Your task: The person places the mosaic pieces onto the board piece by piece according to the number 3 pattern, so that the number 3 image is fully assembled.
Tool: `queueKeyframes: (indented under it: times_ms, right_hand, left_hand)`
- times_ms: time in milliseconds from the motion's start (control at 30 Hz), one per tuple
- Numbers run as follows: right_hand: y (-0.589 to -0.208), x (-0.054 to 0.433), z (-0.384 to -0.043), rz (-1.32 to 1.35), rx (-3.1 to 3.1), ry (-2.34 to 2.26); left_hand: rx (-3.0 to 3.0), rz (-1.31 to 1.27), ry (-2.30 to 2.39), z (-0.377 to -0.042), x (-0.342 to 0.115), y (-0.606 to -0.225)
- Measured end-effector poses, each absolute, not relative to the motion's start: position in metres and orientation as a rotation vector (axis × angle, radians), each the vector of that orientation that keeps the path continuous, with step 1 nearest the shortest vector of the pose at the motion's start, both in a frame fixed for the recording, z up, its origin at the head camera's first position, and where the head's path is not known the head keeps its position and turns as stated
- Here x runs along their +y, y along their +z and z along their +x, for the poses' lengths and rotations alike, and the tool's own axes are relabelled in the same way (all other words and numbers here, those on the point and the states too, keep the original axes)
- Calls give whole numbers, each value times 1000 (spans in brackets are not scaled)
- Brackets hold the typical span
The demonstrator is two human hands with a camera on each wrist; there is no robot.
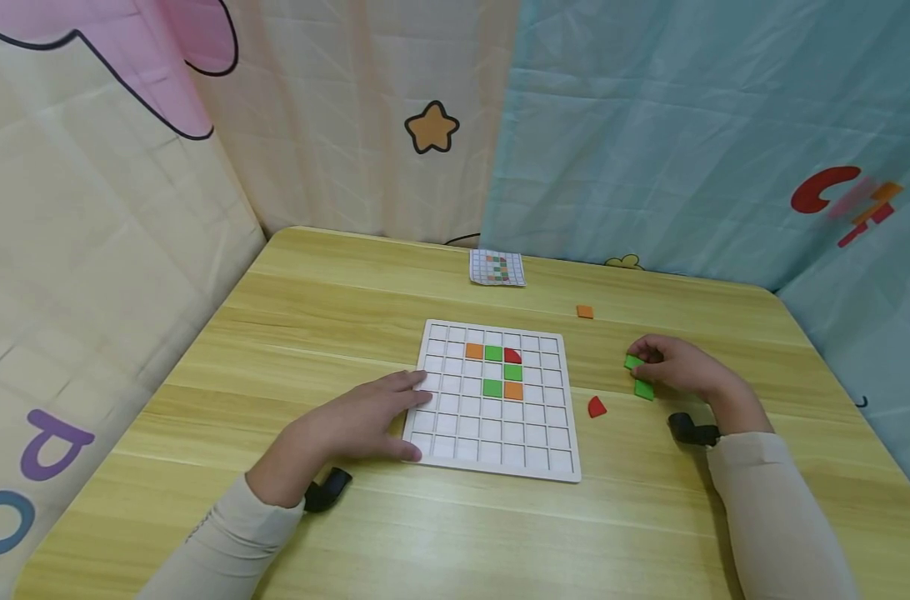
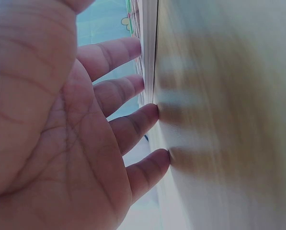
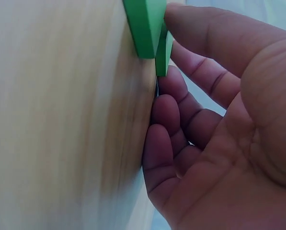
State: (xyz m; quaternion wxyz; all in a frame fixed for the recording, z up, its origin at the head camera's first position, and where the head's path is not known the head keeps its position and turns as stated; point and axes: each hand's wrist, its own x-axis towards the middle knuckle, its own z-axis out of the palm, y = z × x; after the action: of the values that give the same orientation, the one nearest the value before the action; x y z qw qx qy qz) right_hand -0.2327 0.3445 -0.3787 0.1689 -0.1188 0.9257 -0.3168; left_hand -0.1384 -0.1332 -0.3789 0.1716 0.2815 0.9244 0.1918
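A white grid board (image 1: 530, 435) lies flat on the table, with several orange, green and red tiles in its upper cells. My left hand (image 1: 357, 419) rests at the board's left edge, fingers spread; in the left wrist view two fingertips (image 2: 150, 111) reach the tabletop and the others meet the board's side. To the right of the board, my right hand (image 1: 680, 364) pinches a green square tile (image 1: 632, 362) between thumb and fingers. A second green square tile (image 1: 644, 390) lies just below it. In the right wrist view both green tiles (image 3: 146, 28) overlap by the thumb.
A red quarter-circle tile (image 1: 597, 407) lies beside the board's right edge. Farther back is a loose orange square tile (image 1: 586, 312). A printed pattern card (image 1: 497, 267) sits near the table's back edge. Curtains (image 1: 650, 150) hang behind the wooden table (image 1: 455, 533).
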Motion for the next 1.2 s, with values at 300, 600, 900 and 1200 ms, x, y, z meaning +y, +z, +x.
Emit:
queueKeyframes:
  times_ms: [300, 600, 900, 1200]
  right_hand:
    - [-382, 344, -235, -371, 2669, -868]
    - [-383, 345, -236, -381, 2670, -877]
    - [-380, 341, -234, -356, 2687, -863]
    - [-379, 340, -234, -331, 2721, -798]
  left_hand:
    - [2624, 802, 548, -138, -133, -379]
    - [2625, 802, 554, -138, -133, -379]
    - [2626, 807, 555, -138, -133, -378]
    - [2630, 813, 549, -139, -133, -380]
